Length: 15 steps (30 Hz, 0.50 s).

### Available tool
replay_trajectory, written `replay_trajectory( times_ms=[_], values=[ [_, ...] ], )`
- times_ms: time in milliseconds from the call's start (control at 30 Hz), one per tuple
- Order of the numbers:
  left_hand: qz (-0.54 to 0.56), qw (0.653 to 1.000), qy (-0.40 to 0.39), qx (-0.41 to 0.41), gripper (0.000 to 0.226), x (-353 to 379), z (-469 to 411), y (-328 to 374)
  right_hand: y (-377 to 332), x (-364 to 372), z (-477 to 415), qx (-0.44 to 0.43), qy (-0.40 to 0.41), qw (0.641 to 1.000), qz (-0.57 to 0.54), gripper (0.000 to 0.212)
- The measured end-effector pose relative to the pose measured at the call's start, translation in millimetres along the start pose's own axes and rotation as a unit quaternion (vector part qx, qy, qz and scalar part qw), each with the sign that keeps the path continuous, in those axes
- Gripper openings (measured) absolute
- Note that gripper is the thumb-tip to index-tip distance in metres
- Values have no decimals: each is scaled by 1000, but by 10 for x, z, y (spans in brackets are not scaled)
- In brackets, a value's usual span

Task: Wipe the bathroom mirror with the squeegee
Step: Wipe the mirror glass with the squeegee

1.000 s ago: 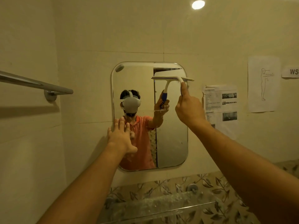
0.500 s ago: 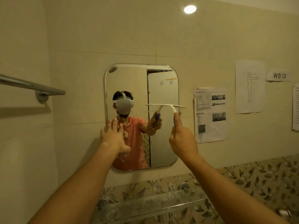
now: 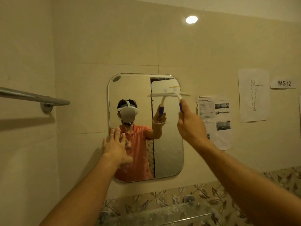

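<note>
A rounded rectangular mirror (image 3: 169,144) hangs on the beige tiled wall. My right hand (image 3: 190,126) grips the blue handle of a white squeegee (image 3: 178,95), whose blade lies level across the mirror's upper right part, a little below the top edge. My left hand (image 3: 116,144) presses flat, fingers straight, on the mirror's left edge at mid height. The mirror reflects a person in an orange shirt, the squeegee and a door.
A metal towel bar (image 3: 35,97) juts from the left wall. Printed paper sheets (image 3: 215,121) and a "WS 12" label (image 3: 284,83) are stuck to the wall right of the mirror. A glass shelf (image 3: 162,214) sits below against leaf-patterned tiles.
The squeegee went down the mirror's right side, then came back up near the top. My left hand stayed on the mirror's left edge.
</note>
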<state>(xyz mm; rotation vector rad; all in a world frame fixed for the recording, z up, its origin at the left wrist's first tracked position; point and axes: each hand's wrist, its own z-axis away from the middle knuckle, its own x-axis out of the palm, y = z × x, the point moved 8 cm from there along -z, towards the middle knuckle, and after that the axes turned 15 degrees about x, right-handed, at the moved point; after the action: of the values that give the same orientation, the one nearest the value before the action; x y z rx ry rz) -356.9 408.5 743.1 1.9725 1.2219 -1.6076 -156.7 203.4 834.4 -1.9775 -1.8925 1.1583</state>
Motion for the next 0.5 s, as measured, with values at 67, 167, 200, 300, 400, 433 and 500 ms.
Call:
replay_trajectory(
  times_ms=[67,167,200,300,400,433,500],
  values=[
    [3,1000,5,1,119,-12,1,2,-236,-137,-263,-15,10,1000,3,53],
    [2,1000,0,-2,121,-16,9,-3,-466,-266,-576,-24,20,1000,-2,47],
    [0,1000,-2,-3,121,-14,13,-4,-505,-282,-653,-24,24,999,2,47],
    [-5,1000,1,-1,120,-16,13,-1,-533,-266,-811,-23,30,999,15,43],
    [-8,1000,3,-2,120,-21,8,1,-524,-240,-869,-28,28,999,18,41],
    [-9,1000,2,-3,120,-19,3,3,-519,-238,-878,-29,27,999,18,41],
    [-10,1000,2,-5,121,-12,1,-3,-508,-242,-887,-27,24,999,19,41]
  ],
)
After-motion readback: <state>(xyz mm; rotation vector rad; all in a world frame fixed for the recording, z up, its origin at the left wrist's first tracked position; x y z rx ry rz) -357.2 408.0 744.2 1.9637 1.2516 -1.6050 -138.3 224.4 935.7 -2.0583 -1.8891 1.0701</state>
